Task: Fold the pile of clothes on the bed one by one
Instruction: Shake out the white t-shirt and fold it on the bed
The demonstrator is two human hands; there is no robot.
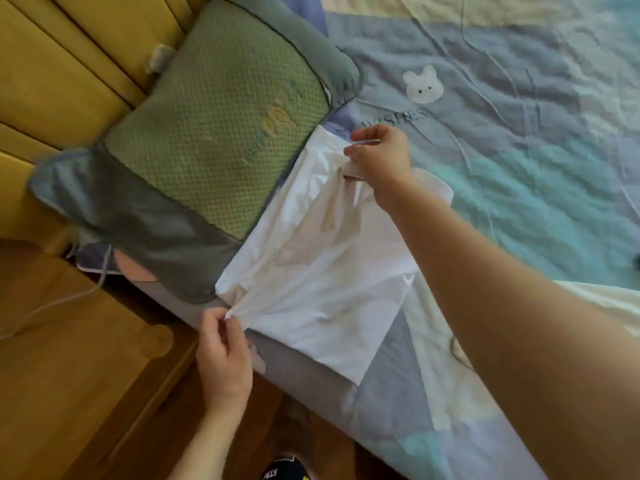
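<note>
The left hand point(225, 355) and right hand point(379, 155) each pinch opposite edges of the white cotton garment point(318, 265) lying on the blue quilted bed point(519, 133).

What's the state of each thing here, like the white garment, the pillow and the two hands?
white garment: spread on the bed, partly folded, pinched at two ends
left hand: pinching the garment's near corner
right hand: gripping the garment's far end
pillow: lying flat beside the garment
bedspread: wrinkled
</note>
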